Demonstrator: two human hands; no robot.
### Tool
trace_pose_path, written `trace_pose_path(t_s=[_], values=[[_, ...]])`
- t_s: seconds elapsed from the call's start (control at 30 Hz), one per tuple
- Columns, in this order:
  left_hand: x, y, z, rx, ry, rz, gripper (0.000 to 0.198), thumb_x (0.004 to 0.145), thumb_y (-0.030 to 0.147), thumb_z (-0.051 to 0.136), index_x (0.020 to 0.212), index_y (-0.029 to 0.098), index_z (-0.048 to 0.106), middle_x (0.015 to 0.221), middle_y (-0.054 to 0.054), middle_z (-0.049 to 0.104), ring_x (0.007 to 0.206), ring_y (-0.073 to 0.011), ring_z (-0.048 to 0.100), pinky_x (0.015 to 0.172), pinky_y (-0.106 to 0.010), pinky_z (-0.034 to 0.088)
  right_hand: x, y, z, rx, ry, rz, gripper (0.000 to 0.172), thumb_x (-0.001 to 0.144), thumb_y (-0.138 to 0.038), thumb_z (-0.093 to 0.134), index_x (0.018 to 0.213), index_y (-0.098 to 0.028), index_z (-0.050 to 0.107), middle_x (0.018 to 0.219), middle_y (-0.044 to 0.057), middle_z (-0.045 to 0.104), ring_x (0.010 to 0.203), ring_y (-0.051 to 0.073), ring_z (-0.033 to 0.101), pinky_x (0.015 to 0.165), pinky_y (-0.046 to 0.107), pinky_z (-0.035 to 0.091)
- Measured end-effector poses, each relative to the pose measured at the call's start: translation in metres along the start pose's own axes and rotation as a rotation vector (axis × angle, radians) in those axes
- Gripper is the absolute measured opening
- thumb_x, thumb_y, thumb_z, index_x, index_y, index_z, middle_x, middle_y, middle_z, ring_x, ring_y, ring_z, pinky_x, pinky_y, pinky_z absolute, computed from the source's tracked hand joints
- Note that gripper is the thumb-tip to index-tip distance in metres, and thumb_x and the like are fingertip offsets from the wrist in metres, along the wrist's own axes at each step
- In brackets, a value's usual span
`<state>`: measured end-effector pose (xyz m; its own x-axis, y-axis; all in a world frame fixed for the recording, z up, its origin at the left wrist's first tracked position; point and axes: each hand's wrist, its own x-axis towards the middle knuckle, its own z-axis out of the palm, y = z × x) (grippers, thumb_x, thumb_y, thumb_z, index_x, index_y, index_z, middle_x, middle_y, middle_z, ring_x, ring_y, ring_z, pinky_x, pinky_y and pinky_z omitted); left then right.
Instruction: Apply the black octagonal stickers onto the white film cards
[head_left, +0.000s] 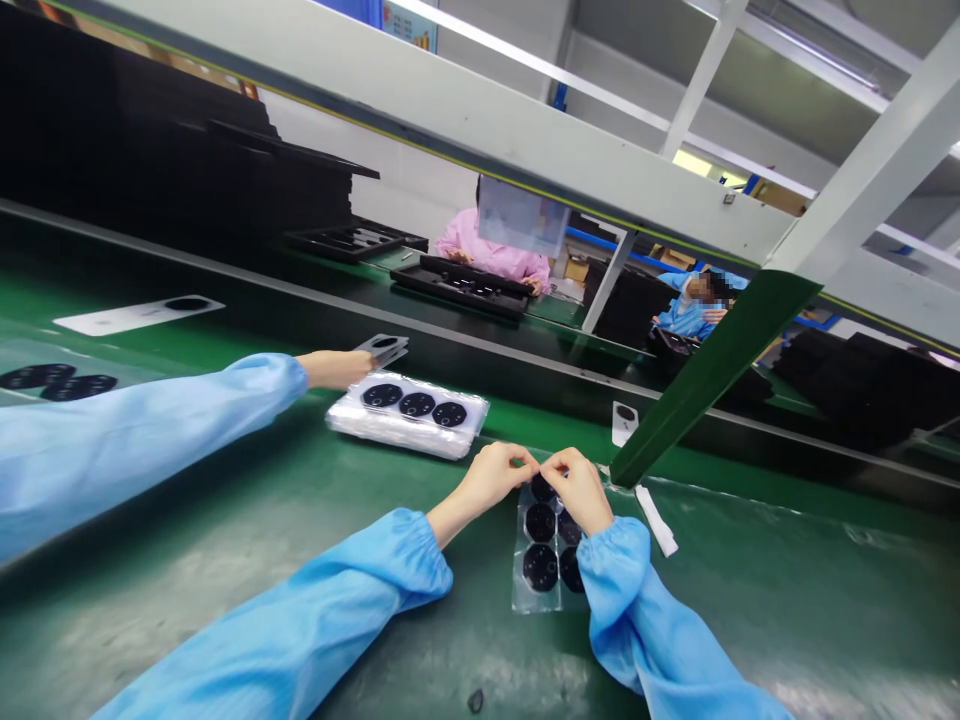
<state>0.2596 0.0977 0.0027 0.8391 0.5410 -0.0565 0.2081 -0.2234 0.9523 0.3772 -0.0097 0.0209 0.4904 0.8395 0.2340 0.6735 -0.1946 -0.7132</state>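
Both my hands meet at the top edge of a clear plastic sheet [537, 595] bearing several round black discs, which lies on the green table. Thumb and fingers of my left hand [495, 474] are pinched together at the sheet's upper left. My right hand [581, 486] pinches beside it, fingertips nearly touching the left ones, and covers part of the discs. What sits between the fingertips is too small to make out. Left of my hands lies a stack of clear-wrapped sheets [405, 435], its top one showing three black discs.
A co-worker's hand [339, 369] reaches in from the left, holding small cards [385, 346] behind the stack. A green post [712, 380] rises right of my hands, near a white strip [657, 521]. Black trays [461, 288] stand beyond the rail.
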Motion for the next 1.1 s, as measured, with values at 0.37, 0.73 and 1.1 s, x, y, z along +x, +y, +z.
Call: trace_pose_path(t_s=[0.37, 0.73, 1.1], values=[[-0.001, 0.002, 0.001, 0.056, 0.019, 0.082, 0.026, 0.089, 0.032, 0.055, 0.108, 0.014, 0.058, 0.106, -0.006, 0.062, 0.088, -0.0187, 0.062, 0.075, -0.037, 0.053, 0.002, 0.006, 0.007, 0.278, -0.023, 0.154, 0.016, 0.085, -0.022, 0.062, 0.073, -0.013, 0.058, 0.073, -0.002, 0.058, 0.060, 0.009, 0.056, 0.055, 0.023, 0.048], [-0.023, 0.016, 0.006, 0.270, 0.093, 0.297, 0.018, 0.090, 0.031, 0.053, 0.094, 0.016, 0.063, 0.101, -0.005, 0.064, 0.092, -0.0181, 0.061, 0.082, -0.039, 0.050, -0.001, 0.005, 0.007, 0.747, -0.139, 0.376, 0.036, 0.065, -0.047, 0.075, 0.066, -0.016, 0.058, 0.068, 0.006, 0.068, 0.067, 0.018, 0.068, 0.057, 0.027, 0.057], [-0.020, 0.011, 0.008, 0.342, 0.178, 0.303, 0.019, 0.090, 0.031, 0.052, 0.098, 0.016, 0.061, 0.100, -0.005, 0.064, 0.086, -0.0166, 0.062, 0.077, -0.036, 0.053, -0.003, 0.008, 0.001, 0.907, -0.212, 0.384, 0.029, 0.058, -0.037, 0.080, 0.067, -0.013, 0.066, 0.075, 0.006, 0.070, 0.075, 0.018, 0.069, 0.075, 0.030, 0.055]])
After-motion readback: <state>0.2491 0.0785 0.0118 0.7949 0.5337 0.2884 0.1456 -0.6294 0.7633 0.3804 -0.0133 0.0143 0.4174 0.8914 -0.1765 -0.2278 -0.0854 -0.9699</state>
